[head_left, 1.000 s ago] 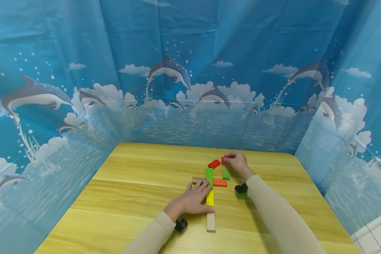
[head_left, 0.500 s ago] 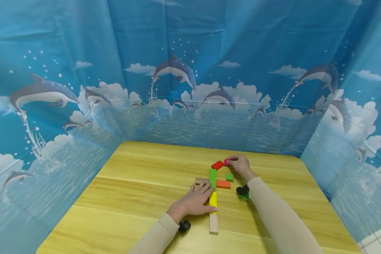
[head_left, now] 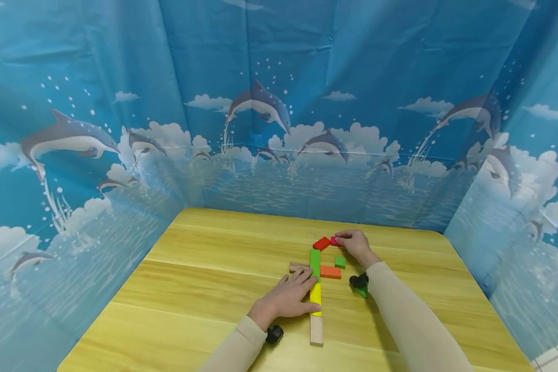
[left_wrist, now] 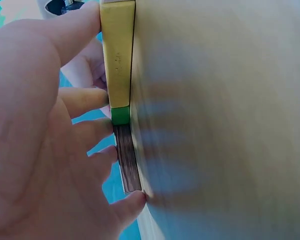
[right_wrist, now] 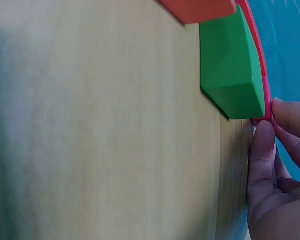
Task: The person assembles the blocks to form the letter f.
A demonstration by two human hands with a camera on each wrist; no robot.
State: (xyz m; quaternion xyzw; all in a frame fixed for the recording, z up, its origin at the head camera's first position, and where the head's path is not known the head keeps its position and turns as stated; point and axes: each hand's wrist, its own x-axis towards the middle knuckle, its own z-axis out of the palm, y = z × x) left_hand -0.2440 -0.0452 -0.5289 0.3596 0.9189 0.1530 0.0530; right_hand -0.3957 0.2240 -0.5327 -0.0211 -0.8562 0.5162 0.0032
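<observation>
My right hand [head_left: 357, 246] pinches a small pink block [head_left: 334, 241] between thumb and fingers at the far part of the table, right at the end of a slanted red block [head_left: 322, 244]. My left hand [head_left: 285, 299] rests with spread fingers along a straight row of blocks. That row runs from a green block [head_left: 314, 257] through a yellow block [head_left: 315, 295] to a pale wooden block [head_left: 316, 330]. A dark brown striped block [left_wrist: 128, 162] lies off its left side, under the left fingertips. To the right an orange block [head_left: 330, 272] meets the row.
A small green block [head_left: 340, 262] stands just beyond the orange one. Another green piece [head_left: 361, 292] is partly covered by the right wrist camera [head_left: 358, 281]. Behind the wooden table [head_left: 204, 258] hangs a blue dolphin curtain [head_left: 269, 181].
The head view has shifted, moving the scene right and slightly down. My right hand has brought the pink block slightly closer to the red one. The left hand keeps its place on the row.
</observation>
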